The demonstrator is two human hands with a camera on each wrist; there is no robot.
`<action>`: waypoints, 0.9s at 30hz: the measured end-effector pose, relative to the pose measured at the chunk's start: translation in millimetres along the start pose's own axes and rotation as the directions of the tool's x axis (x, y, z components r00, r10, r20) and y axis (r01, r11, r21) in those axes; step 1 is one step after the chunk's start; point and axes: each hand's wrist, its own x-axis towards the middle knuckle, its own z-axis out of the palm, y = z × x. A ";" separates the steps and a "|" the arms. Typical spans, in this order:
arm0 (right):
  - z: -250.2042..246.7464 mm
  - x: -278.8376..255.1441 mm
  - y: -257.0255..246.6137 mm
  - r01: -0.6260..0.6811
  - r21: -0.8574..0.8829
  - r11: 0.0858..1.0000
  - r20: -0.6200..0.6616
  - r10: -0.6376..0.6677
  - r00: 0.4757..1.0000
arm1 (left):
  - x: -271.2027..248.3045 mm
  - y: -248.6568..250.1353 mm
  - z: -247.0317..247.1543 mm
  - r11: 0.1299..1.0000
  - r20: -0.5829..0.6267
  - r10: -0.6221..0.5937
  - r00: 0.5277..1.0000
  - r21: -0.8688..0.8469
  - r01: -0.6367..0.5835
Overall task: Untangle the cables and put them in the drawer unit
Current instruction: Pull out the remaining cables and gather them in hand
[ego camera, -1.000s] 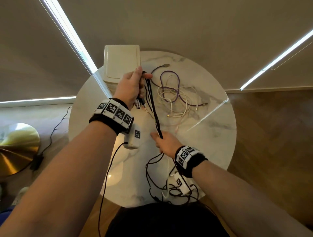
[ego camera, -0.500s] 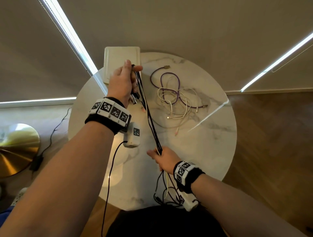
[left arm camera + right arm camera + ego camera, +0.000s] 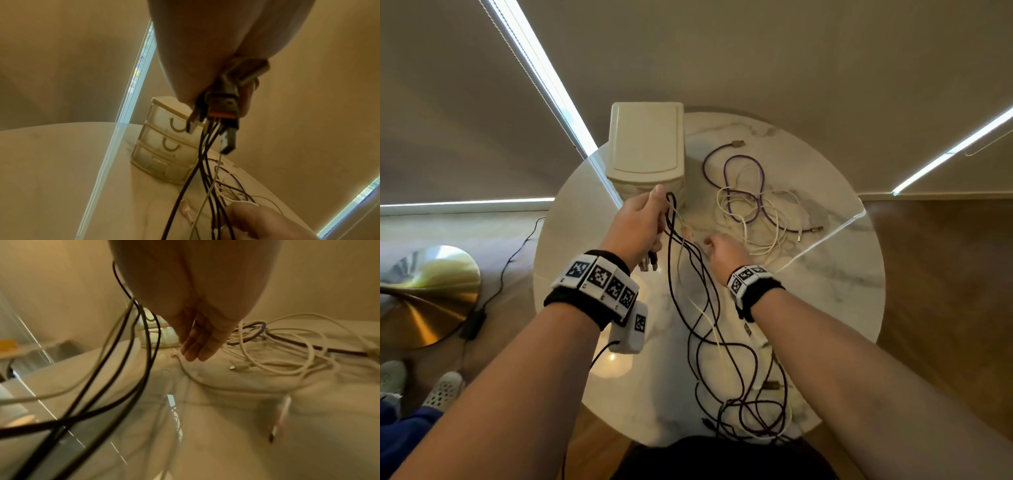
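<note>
My left hand (image 3: 645, 219) grips a bundle of black cables (image 3: 690, 294) by their plug ends (image 3: 223, 107), held up in front of the cream drawer unit (image 3: 645, 144). The black cables hang down and pile in loose loops (image 3: 750, 414) at the table's near edge, with a thin white cable among them. My right hand (image 3: 722, 251) hovers open over the table, fingers straight (image 3: 197, 347), just right of the hanging black cables (image 3: 127, 353). A purple cable (image 3: 739, 178) and white cables (image 3: 760, 219) lie tangled together at the back right. All three drawers (image 3: 174, 142) look closed.
The round marble table (image 3: 825, 274) carries everything. A gold lamp base (image 3: 424, 294) and its black cord lie on the wooden floor to the left. Feet in white shoes (image 3: 445, 387) show at the lower left. Blinds with bright gaps stand behind.
My right hand let go of the black cables and moved forward toward the white tangle. The left hand lowered toward the drawer unit, and the black cables now hang slack.
</note>
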 end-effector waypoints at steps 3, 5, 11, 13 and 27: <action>12.3 13.1 7.8 0.027 -0.203 0.979 0.060 -0.015 0.998 | -6.0 2.3 -3.6 0.978 0.152 -0.091 0.984 -0.170 0.117; 17.2 9.5 14.9 0.009 -0.201 0.980 0.085 0.009 0.996 | -6.4 2.7 -4.7 0.962 0.224 -0.127 0.966 -0.211 0.175; -1.8 -10.7 24.0 -0.057 -0.011 0.998 0.017 0.057 0.998 | 9.5 -21.9 -8.8 0.984 0.194 -0.097 0.976 -0.127 0.123; -26.6 -22.1 21.6 -0.017 0.167 0.986 -0.134 0.040 0.990 | 14.2 -27.9 -9.5 0.992 0.207 -0.072 0.976 -0.088 0.092; -179.3 -86.7 -42.1 0.442 0.176 0.880 -0.191 -0.410 0.892 | 2.4 15.2 24.1 0.938 0.351 0.036 0.936 -0.334 0.090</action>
